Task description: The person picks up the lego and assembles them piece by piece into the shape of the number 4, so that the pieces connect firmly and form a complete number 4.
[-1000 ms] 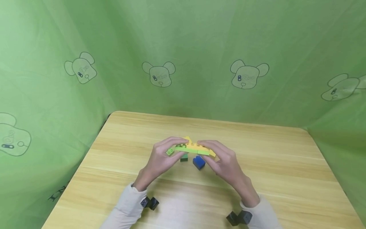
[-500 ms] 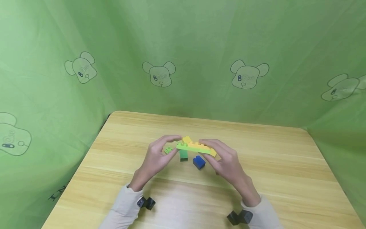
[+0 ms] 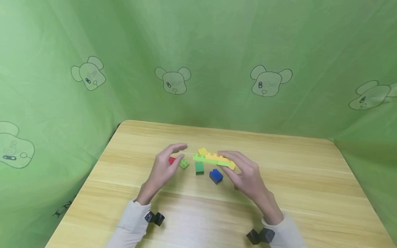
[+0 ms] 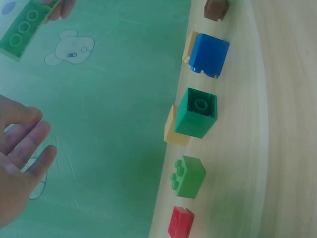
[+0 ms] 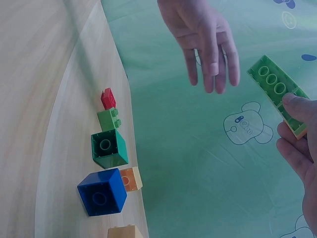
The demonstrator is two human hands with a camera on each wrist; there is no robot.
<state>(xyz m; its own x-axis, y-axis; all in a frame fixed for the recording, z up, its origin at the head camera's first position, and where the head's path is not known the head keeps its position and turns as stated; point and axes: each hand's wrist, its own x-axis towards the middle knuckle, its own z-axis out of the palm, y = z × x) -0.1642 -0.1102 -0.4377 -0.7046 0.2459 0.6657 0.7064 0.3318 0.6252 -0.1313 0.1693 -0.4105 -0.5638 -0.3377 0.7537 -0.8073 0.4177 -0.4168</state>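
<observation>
My right hand (image 3: pixel 246 175) pinches a joined strip of toy building bricks (image 3: pixel 211 158), light green below and yellow on top, between thumb and fingers. In the right wrist view the hollow underside of the light green brick (image 5: pixel 273 82) shows, the thumb (image 5: pixel 297 106) on its edge. My left hand (image 3: pixel 162 168) is apart from the strip, held to its left with fingers loosely extended and nothing in them. Below it lie a red brick (image 3: pixel 172 160) and a small light green brick (image 3: pixel 184 164). A dark green brick (image 3: pixel 199 168) and a blue brick (image 3: pixel 216 176) lie below the strip.
Yellow bricks (image 3: pixel 203 151) lie behind the dark green and blue ones; the strip and right hand partly cover them. A brown brick (image 4: pixel 216 9) lies beyond the blue brick in the left wrist view. The wooden table (image 3: pixel 294 151) ends at a green curtain (image 3: pixel 217 41).
My left hand has let go of the brick strip and moved left, uncovering the light green and red bricks. The right hand keeps holding the strip, nearly still.
</observation>
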